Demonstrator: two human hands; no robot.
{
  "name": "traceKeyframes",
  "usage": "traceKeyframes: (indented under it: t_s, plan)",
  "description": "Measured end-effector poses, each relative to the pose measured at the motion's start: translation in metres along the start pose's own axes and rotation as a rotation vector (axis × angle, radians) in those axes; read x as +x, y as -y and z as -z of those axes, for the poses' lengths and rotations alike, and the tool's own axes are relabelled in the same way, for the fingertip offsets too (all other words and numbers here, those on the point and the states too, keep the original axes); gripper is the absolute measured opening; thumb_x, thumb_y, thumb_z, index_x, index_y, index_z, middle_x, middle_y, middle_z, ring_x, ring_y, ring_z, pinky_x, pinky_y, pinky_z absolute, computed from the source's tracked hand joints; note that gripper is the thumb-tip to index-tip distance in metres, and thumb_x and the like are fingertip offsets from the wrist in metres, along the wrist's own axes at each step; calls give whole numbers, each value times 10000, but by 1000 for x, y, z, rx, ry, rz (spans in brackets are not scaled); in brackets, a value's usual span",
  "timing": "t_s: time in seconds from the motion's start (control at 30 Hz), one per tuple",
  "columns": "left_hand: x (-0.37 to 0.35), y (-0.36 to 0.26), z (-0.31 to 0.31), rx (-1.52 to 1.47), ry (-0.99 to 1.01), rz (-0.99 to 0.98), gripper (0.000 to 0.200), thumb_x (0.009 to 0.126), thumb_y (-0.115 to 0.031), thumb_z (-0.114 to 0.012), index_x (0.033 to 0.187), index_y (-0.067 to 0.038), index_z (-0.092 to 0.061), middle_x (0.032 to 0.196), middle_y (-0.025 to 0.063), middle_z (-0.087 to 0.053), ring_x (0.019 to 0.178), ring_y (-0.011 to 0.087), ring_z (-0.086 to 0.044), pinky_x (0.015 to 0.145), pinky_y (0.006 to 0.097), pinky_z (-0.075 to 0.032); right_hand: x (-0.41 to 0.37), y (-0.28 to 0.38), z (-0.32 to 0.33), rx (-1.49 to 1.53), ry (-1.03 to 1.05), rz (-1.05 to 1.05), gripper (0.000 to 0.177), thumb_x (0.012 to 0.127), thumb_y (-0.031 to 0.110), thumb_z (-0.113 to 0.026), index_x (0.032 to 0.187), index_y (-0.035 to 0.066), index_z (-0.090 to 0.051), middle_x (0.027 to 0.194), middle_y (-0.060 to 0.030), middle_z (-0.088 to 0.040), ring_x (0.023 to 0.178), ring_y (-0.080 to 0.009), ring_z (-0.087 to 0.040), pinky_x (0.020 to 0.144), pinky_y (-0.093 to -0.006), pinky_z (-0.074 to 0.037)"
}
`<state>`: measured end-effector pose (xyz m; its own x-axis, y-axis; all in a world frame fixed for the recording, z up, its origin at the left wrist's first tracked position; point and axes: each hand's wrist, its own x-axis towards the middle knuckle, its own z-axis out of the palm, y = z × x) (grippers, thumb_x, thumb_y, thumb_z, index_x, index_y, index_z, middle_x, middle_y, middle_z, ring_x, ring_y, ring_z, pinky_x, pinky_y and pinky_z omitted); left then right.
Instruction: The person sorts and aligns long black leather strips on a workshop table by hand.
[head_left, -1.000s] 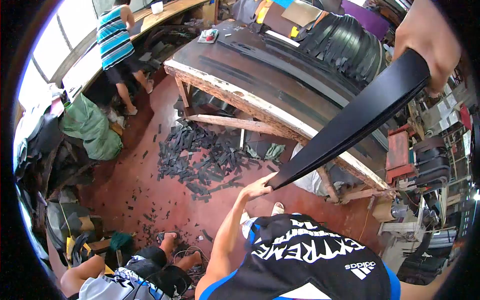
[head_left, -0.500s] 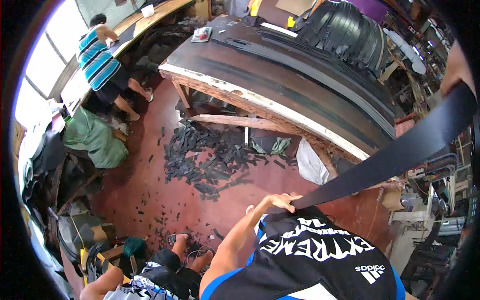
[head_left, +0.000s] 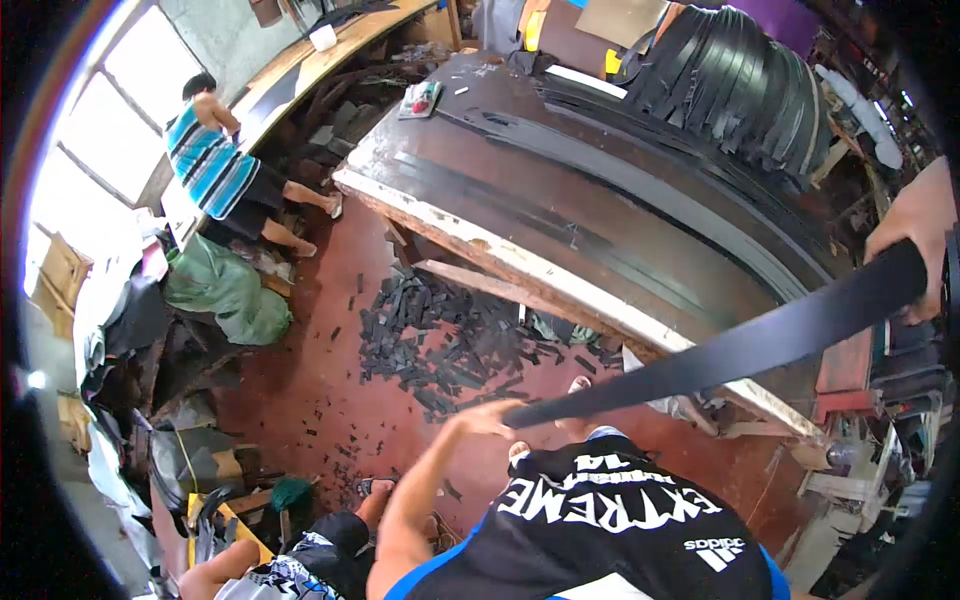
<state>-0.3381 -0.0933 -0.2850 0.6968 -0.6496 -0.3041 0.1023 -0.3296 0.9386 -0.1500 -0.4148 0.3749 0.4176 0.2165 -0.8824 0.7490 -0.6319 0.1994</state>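
A long black rubber-like strip (head_left: 720,345) spans the space in front of my body, rising from lower left to upper right. At its lower end my left hand (head_left: 482,418) is closed on the tip, over the red floor. My right hand (head_left: 918,240) grips the upper end near the right edge of view, fingers wrapped around it. The strip passes in front of the near edge of a large table (head_left: 600,235). Similar long dark strips (head_left: 640,190) lie along that tabletop.
Many short black offcuts (head_left: 425,335) litter the floor beside the table. A bundle of black strips (head_left: 725,85) sits at its far side. One person (head_left: 212,160) leans over a bench at upper left; another person (head_left: 300,565) sits at lower left. A green sack (head_left: 225,290) stands left.
My left hand has moved left and away from my shirt with the strip's end. My right hand has come lower and further into view. The view has shifted slightly.
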Motion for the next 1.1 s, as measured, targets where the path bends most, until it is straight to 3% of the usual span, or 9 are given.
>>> traceKeyframes:
  t_s: [0.1,0.13,0.17,0.2,0.33,0.53,0.6,0.8,1.1]
  plan:
    - [-63,-93,125,92,-70,370,926,661,-467,-836,1415,-74,-470,1336,137,-571,1207,259,-557,1011,407,-455,43,-76,-16,192,-75,219,576,787,241,-756,1310,59,-600,1042,-192,-713,830,-204,-698,787,-335,-559]
    - [-77,-106,165,184,-113,303,844,655,-388,-845,1365,-60,-527,1300,123,-593,1165,249,-579,985,400,-470,56,-98,-22,221,-86,267,575,787,242,-755,1312,63,-600,1048,-192,-713,829,-204,-698,788,-337,-560]
    - [-89,-124,203,346,-159,265,769,653,-313,-844,1324,-62,-565,1248,121,-624,1136,249,-599,975,394,-475,67,-114,-35,335,-200,195,489,721,224,-756,1157,50,-618,955,-171,-706,823,-263,-696,755,-365,-545]
    - [-92,-188,228,320,-233,455,713,655,-258,-845,1292,-73,-586,1197,111,-654,1097,246,-623,964,375,-481,79,-128,-50,450,-309,124,405,655,206,-757,1002,36,-636,862,-150,-698,817,-321,-694,721,-392,-530]
    - [-79,-233,346,596,-391,423,773,590,-250,-882,1275,-59,-579,1200,116,-644,1129,240,-595,994,370,-452,135,-172,-92,581,-548,138,586,508,115,-759,1072,38,-623,925,-163,-686,879,-346,-680,768,-389,-527]
    - [44,-234,455,1060,-445,180,835,659,-474,-842,1321,-72,-529,1299,170,-564,1271,349,-480,1083,443,-359,226,-182,-162,587,-779,24,791,540,45,-729,1302,29,-516,1259,-207,-573,1200,-390,-532,1032,-419,-424]
    - [96,-207,473,1158,-451,-2,789,677,-514,-816,1258,-44,-565,1204,164,-605,1193,348,-541,1012,441,-410,253,-167,-181,616,-753,-116,819,532,35,-719,1319,27,-494,1293,-218,-541,1238,-408,-492,1061,-431,-394]
    - [221,-108,476,984,-146,-39,836,711,-590,-766,1293,-33,-543,1245,157,-581,1233,334,-506,1069,438,-362,312,-145,-225,710,-622,-296,846,517,-5,-715,1328,32,-477,1285,-230,-537,1233,-440,-472,1073,-459,-383]
    - [247,-130,460,947,-68,-43,787,689,-445,-821,1290,-22,-539,1244,161,-573,1187,362,-514,1045,456,-383,353,-134,-313,694,-577,-400,927,557,6,-752,1410,64,-392,1364,-259,-478,1279,-457,-441,1144,-488,-320]
